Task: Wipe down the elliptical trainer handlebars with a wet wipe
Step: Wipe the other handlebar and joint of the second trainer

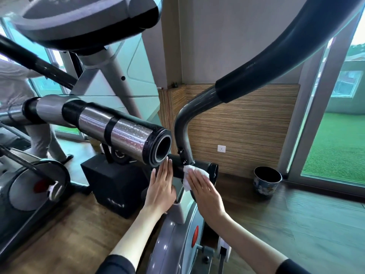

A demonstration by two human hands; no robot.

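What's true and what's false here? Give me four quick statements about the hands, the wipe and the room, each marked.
1. The right hand presses the wet wipe with straight fingers. True.
2. The left hand holds a second wipe. False: it is bare, fingers straight.
3. A dark pot stands on the floor. True.
4. The wet wipe is on a foam grip. False: it is low, at the base of the curved handlebar.

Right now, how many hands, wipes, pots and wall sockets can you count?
hands: 2, the left hand and the right hand
wet wipe: 1
pot: 1
wall socket: 1
Total: 5
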